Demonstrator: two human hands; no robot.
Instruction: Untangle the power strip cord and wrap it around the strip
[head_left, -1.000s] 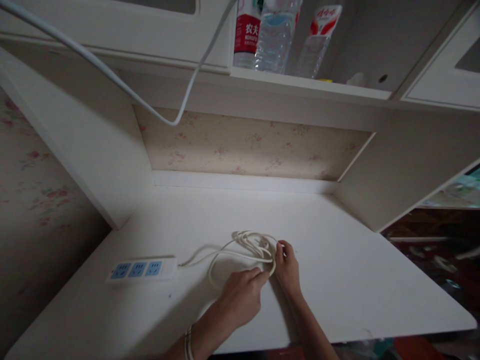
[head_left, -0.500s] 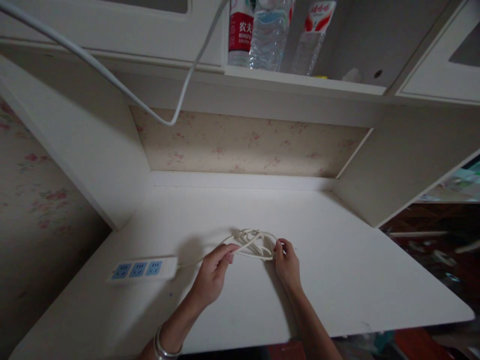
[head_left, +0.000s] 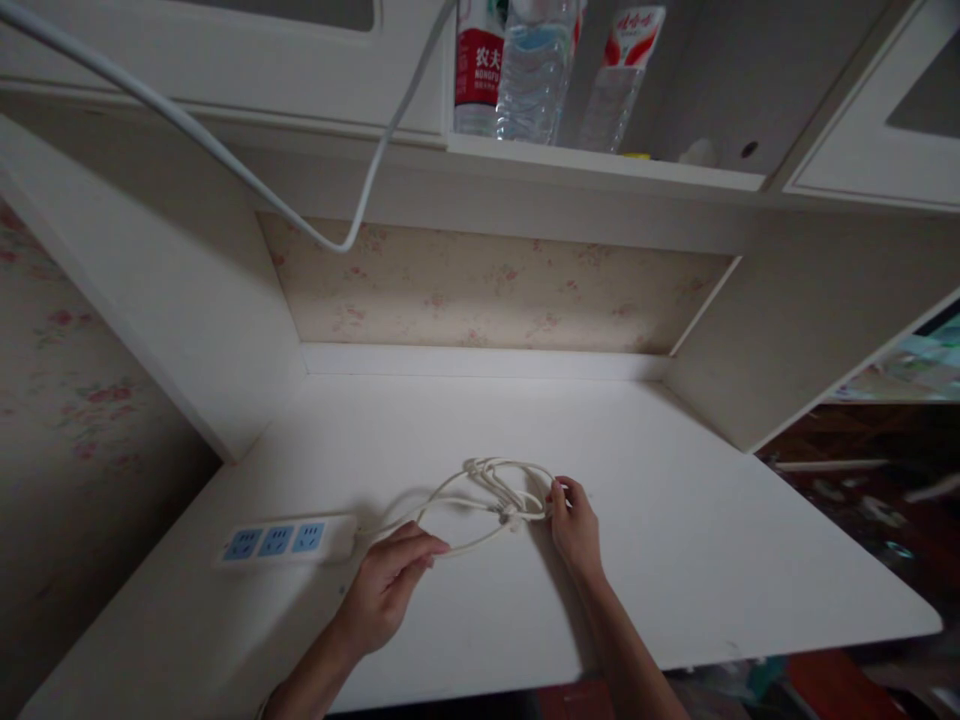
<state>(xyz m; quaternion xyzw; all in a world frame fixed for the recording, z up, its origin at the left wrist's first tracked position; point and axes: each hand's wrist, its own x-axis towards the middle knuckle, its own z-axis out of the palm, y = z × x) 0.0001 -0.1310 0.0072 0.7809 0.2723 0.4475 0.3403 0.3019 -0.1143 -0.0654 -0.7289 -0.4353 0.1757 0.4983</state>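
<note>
A white power strip [head_left: 285, 539] with blue sockets lies at the left of the white desk [head_left: 705, 540]. Its pale cord [head_left: 491, 487] runs right into a loose coil at the desk's middle. My right hand [head_left: 574, 528] pinches the right side of the coil, fingers closed on it. My left hand [head_left: 390, 585] is lower left of the coil, fingers curled round a loop of the cord that it holds out toward the desk's front.
A grey cable [head_left: 225, 155] hangs in an arc from above at the left. Three water bottles [head_left: 536, 65] stand on the shelf over the desk. Floral wallpaper [head_left: 487, 285] backs the alcove. Clutter shows on the floor at the right.
My left hand has drawn back toward me and leftward with a loop of cord, away from the coil. My right hand has stayed on the coil's right side.
</note>
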